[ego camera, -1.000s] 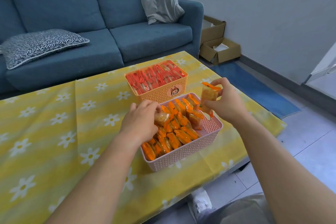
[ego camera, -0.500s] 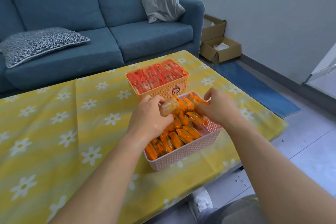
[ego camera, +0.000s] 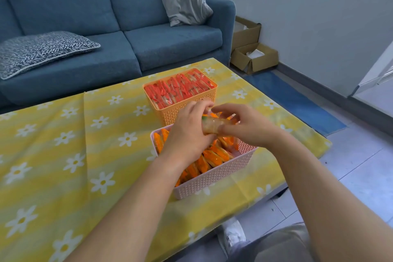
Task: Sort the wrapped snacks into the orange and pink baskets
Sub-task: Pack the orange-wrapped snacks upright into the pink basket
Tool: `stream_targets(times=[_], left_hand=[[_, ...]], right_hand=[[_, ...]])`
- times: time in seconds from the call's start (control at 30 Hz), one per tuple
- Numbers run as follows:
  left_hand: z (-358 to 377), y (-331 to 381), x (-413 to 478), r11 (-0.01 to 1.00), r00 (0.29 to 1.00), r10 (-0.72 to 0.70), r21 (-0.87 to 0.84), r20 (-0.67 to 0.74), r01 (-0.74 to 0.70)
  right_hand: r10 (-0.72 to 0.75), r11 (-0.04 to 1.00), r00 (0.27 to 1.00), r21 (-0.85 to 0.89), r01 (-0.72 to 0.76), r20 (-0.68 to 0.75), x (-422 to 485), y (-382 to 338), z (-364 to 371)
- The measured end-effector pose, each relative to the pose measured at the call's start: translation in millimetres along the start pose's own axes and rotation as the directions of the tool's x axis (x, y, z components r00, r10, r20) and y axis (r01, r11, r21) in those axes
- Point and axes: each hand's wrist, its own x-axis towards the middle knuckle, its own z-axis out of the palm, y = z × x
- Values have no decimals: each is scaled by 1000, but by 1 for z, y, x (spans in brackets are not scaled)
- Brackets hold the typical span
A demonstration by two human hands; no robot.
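A pink basket [ego camera: 214, 178] near the table's front edge holds several orange-wrapped snacks [ego camera: 214, 156]. Behind it an orange basket [ego camera: 182, 112] is packed with red-wrapped snacks [ego camera: 178, 89]. Above the pink basket both hands meet on one wrapped snack [ego camera: 212, 126], clear with an orange end. My left hand [ego camera: 187, 134] grips its left part. My right hand [ego camera: 248, 127] pinches its right part between thumb and fingers. The far part of the pink basket is hidden behind my hands.
Both baskets stand on a low table under a yellow daisy-print cloth [ego camera: 74, 155]. A blue sofa [ego camera: 106, 27] with two cushions lies beyond it. Cardboard boxes [ego camera: 253, 55] and a blue mat [ego camera: 293, 100] are on the floor at right. A white shoe [ego camera: 232, 234] shows below the table edge.
My right hand put its orange snack down into the pink basket, then came across to my left hand. Both hands now hold the snack my left hand lifted from the basket.
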Motion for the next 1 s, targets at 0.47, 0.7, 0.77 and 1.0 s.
stream_targets(times=[0.47, 0.7, 0.77, 1.0], left_hand=[[39, 6, -10, 925, 925, -83, 375, 371, -67], [43, 9, -10, 902, 914, -151, 430, 376, -28], [41, 9, -9, 918, 913, -162, 396, 374, 1], [39, 8, -10, 940, 949, -108, 341, 296, 1]], right_hand=[[257, 948, 960, 219, -229, -109, -11, 35, -17], [158, 967, 980, -182, -178, -120, -1, 30, 3], [167, 939, 969, -271, -213, -182, 0, 27, 1], [216, 792, 955, -535, -293, -203, -2, 17, 3]])
